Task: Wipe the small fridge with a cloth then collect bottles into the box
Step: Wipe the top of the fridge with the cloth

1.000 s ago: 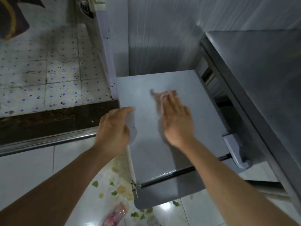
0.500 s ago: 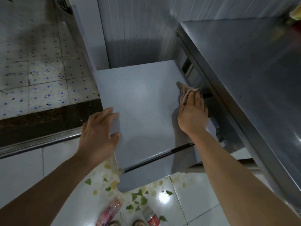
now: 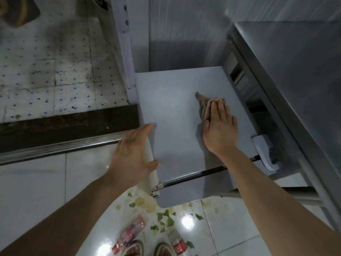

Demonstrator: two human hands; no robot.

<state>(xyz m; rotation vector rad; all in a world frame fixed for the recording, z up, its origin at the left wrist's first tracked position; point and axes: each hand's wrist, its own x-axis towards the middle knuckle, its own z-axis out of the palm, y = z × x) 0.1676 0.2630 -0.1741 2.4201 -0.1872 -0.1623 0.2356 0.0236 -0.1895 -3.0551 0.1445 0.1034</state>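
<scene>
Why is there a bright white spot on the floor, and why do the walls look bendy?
Head view: the spot is lamp glare on the shiny floor tiles; the wide-angle lens bends straight edges like the steel table; the right hand casts a soft shadow on the fridge.

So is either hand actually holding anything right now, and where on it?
The right hand presses flat on the cloth's near end atop the small fridge. The left hand rests on the fridge's left edge, holding nothing.
</scene>
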